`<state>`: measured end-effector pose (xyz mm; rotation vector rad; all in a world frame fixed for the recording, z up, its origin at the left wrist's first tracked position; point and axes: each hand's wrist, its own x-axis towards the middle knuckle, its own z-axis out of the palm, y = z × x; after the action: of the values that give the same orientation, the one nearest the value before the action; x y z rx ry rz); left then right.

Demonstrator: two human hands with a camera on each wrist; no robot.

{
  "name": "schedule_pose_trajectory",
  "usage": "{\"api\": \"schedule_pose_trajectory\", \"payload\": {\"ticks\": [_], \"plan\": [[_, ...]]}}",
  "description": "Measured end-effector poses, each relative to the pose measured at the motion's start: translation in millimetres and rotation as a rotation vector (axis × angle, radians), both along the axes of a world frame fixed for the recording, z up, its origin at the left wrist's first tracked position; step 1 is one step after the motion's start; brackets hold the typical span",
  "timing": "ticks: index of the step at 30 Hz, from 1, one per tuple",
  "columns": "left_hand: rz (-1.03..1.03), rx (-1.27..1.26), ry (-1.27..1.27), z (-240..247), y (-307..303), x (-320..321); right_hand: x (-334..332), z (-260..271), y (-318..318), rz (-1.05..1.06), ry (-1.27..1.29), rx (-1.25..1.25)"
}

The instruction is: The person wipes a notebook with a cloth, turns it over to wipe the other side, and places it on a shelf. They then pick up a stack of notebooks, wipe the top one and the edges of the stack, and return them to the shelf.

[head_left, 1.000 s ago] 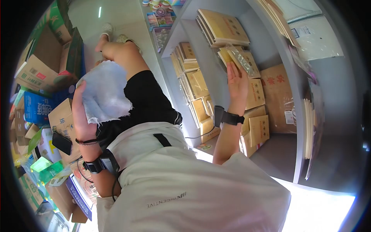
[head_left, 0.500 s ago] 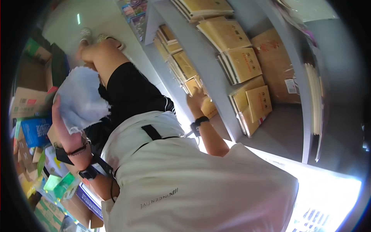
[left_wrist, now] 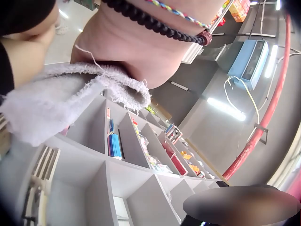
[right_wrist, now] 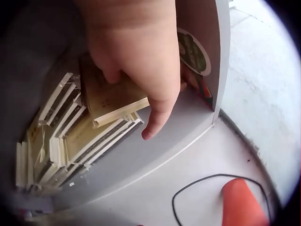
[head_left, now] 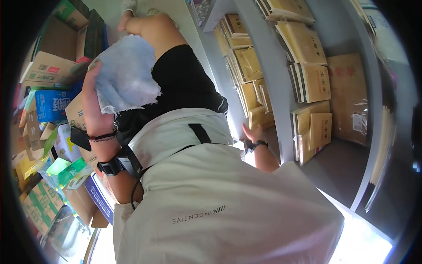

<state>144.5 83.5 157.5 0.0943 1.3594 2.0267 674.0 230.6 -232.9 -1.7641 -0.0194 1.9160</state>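
A pale blue cloth [head_left: 127, 72] with frayed edges is gripped in the left hand [head_left: 93, 90], over the lap; in the left wrist view the cloth [left_wrist: 44, 106] hangs from beneath the hand [left_wrist: 136, 44]. The right hand [head_left: 253, 133] is low in the shelf, just below a tan booklet [head_left: 260, 118]. Seen from the right wrist, the right hand [right_wrist: 141, 56] lies over a booklet [right_wrist: 115, 101], thumb extended past its corner; its other fingers are partly hidden. Whether it touches the booklet is unclear.
Stacks of tan booklets [head_left: 312, 81] and a large brown packet [head_left: 349, 97] fill part of the grey shelf. Cardboard boxes [head_left: 55, 72] and a blue package [head_left: 52, 104] crowd the left side. A dark cable [right_wrist: 207, 178] curves over the floor.
The right hand has gone from the upper booklet stacks down to the lower compartment, then nearer the body. The left hand keeps its grip on the cloth. The head view has shifted.
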Motion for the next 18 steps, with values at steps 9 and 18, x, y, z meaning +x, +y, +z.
{"api": "schedule_pose_trajectory", "payload": {"ticks": [9, 18], "plan": [[0.072, 0.014, -0.019, 12, 3, 7, -23, 14, 45, -1.172, 0.446, -0.211], [0.150, 0.028, 0.034, 8, 3, 3, 25, -111, 57, -1.038, 0.447, 0.273]]}}
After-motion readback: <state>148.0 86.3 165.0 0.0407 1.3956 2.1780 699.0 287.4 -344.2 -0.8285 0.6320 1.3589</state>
